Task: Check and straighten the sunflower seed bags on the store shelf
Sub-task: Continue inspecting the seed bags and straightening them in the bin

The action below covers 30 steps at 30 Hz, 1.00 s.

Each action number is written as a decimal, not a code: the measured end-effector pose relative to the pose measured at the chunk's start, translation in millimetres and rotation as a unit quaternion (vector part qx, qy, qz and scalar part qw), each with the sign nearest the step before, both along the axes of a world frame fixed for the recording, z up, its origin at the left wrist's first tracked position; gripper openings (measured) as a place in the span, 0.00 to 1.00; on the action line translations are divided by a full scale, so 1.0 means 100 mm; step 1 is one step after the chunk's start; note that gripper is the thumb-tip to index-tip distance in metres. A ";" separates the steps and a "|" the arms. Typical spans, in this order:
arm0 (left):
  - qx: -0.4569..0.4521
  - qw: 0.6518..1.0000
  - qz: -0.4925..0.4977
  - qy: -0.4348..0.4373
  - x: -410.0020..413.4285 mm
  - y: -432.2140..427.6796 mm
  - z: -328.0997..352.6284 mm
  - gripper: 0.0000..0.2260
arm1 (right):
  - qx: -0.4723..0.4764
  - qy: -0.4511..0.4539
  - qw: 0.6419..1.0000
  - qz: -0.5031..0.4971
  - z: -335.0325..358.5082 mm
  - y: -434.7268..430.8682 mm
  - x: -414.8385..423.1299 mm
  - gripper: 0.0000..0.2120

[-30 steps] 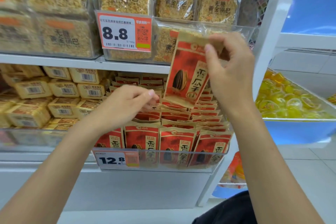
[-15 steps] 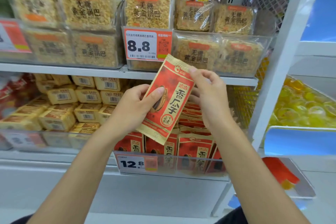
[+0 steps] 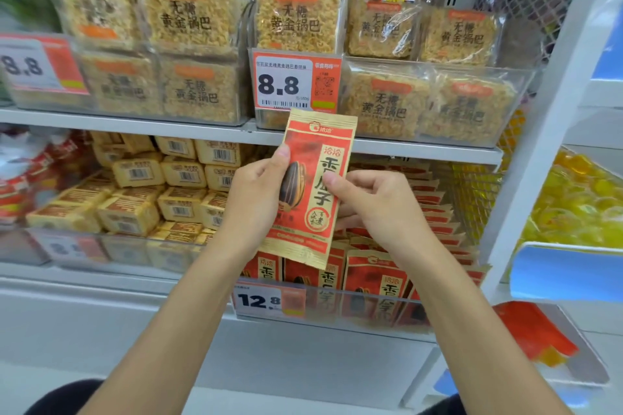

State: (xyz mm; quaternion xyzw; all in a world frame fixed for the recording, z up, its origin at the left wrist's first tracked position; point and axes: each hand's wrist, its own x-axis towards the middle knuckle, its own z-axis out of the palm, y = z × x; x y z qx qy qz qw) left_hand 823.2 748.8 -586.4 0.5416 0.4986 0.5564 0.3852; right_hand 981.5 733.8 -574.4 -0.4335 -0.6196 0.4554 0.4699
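Observation:
A red and gold sunflower seed bag [image 3: 315, 158] is held upright in front of the shelves, its front facing me. My left hand [image 3: 256, 199] grips its left edge, thumb on the front. My right hand [image 3: 374, 202] pinches its right edge, thumb on the front. Below and behind it, rows of the same sunflower seed bags [image 3: 381, 283] stand in a clear bin [image 3: 337, 310] on the lower shelf, behind a 12.8 price tag [image 3: 266, 300].
Packs of rice crackers [image 3: 296, 20] fill clear bins on the upper shelf [image 3: 421, 148] with an 8.8 tag [image 3: 296, 82]. Small yellow boxes [image 3: 175, 199] are stacked to the left of the seeds. A white upright [image 3: 539, 131] stands right, with a tub of yellow sweets [image 3: 580, 202] beyond.
The bag came down from near the upper bin and turned from tilted to upright. My left hand left the shelved bags and took the bag's left edge.

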 end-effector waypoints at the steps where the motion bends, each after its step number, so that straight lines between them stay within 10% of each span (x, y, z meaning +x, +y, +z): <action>1: -0.001 1.000 0.002 -0.001 0.00 -0.01 0.00 0.24 | 0.008 0.000 1.000 -0.004 -0.01 0.00 -0.01 0.10; 15: 0.039 0.989 0.062 -0.130 0.05 -0.06 0.01 0.23 | 0.015 -0.049 0.991 0.123 -0.06 -0.06 -0.03 0.19; 22: 0.172 0.982 0.076 0.023 -0.03 -0.05 0.07 0.11 | 0.225 -0.148 0.963 -0.007 -0.11 -0.09 -0.10 0.28; 26: 0.110 0.973 -0.063 -0.195 -0.01 -0.12 0.18 0.26 | 0.242 -0.234 0.942 0.010 -0.11 -0.09 -0.09 0.34; 30: 0.038 0.957 -0.065 -0.281 -0.02 -0.15 0.21 0.15 | 0.137 -0.103 0.984 0.052 -0.15 -0.10 -0.18 0.44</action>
